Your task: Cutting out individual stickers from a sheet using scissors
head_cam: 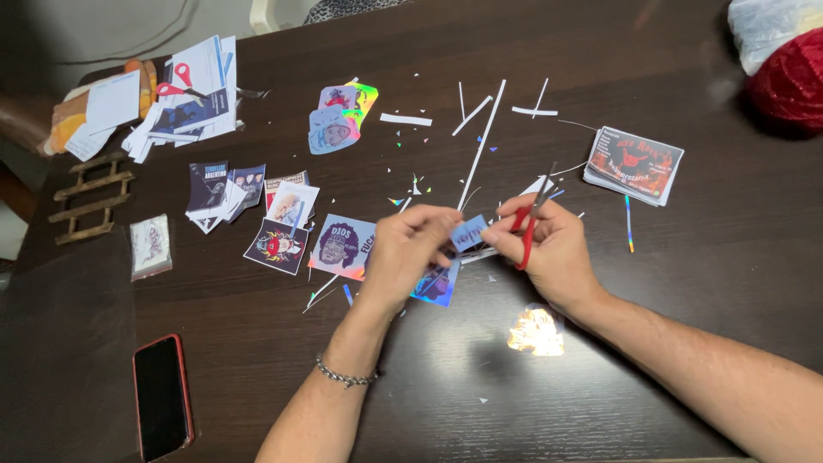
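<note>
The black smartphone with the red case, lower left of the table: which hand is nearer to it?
Left. The left hand is nearer to the black smartphone with the red case, up and to its right; the right hand, holding red-handled scissors, is farther right.

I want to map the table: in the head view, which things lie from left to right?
Small wooden rack → black phone in red case → left hand → right hand with red-handled scissors → stack of dark red-printed cards → red yarn ball.

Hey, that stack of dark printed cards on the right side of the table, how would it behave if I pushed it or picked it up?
The stack of cards lies flat, so rolling or tipping seems unlikely. Its edges look slightly fanned, so a push would probably spread the cards across the smooth dark table. Each card looks thin and glossy: likely light, bendy and a bit slippery.
</note>
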